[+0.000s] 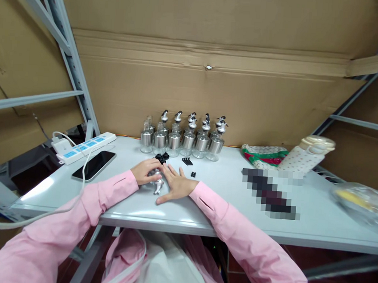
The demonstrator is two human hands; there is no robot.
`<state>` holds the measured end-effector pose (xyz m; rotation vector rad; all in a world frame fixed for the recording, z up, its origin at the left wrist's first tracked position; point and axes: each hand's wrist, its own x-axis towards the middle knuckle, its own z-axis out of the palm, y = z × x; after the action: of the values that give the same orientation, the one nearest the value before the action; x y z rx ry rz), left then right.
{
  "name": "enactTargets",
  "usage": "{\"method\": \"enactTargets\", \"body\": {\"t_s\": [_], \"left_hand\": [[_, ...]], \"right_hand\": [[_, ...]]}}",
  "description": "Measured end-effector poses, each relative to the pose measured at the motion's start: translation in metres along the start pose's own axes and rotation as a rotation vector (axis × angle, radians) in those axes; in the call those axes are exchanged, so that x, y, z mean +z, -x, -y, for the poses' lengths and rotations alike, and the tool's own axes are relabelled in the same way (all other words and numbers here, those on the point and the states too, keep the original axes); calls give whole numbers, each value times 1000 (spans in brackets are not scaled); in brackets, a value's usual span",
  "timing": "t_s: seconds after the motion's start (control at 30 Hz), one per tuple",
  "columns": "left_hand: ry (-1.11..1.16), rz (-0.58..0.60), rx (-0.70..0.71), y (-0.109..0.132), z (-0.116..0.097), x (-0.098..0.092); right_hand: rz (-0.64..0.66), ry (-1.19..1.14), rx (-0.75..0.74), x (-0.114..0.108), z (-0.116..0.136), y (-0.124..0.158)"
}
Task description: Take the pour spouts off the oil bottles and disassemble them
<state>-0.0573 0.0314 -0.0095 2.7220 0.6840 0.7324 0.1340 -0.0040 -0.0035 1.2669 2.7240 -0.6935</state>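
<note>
My left hand (pixel 146 171) is cupped over a small pile of silver pour-spout pieces (pixel 158 186), thumb and fingers apart. Beside it, my right hand (pixel 180 185) lies low over the table with its fingers spread, the fingertips close to the same pieces. Part of the pile is hidden under the hands. Just beyond the fingertips sit black round stoppers (pixel 163 158). Small black levers (pixel 186 161) lie in a row to their right, with tiny black pieces (pixel 193 174) nearer me.
Glass bottles with steel sleeves (pixel 174 140) stand in rows at the back, several topped with spouts. On the left are a phone (pixel 95 165) and a power strip (pixel 90 146) with a white cable. A patterned jug (pixel 304 156), a colourful bag (pixel 262 156) and a plastic-wrapped item (pixel 359 203) are right.
</note>
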Motion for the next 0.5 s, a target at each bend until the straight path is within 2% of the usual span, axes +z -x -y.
{"method": "enactTargets", "body": {"t_s": [0.1, 0.2, 0.3, 0.37, 0.5], "left_hand": [[-8, 28, -8, 0, -1, -1], [-39, 30, -25, -1, -3, -1], [-79, 26, -30, -1, -4, 1], [-90, 35, -34, 0, -3, 2], [-88, 46, -44, 1, -2, 4]], "right_hand": [[24, -34, 14, -8, -1, 2], [32, -120, -26, -26, -7, 6], [-119, -223, -78, -46, -20, 6], [-202, -248, -36, -55, -28, 0], [-205, -210, 29, -59, -38, -15]]}}
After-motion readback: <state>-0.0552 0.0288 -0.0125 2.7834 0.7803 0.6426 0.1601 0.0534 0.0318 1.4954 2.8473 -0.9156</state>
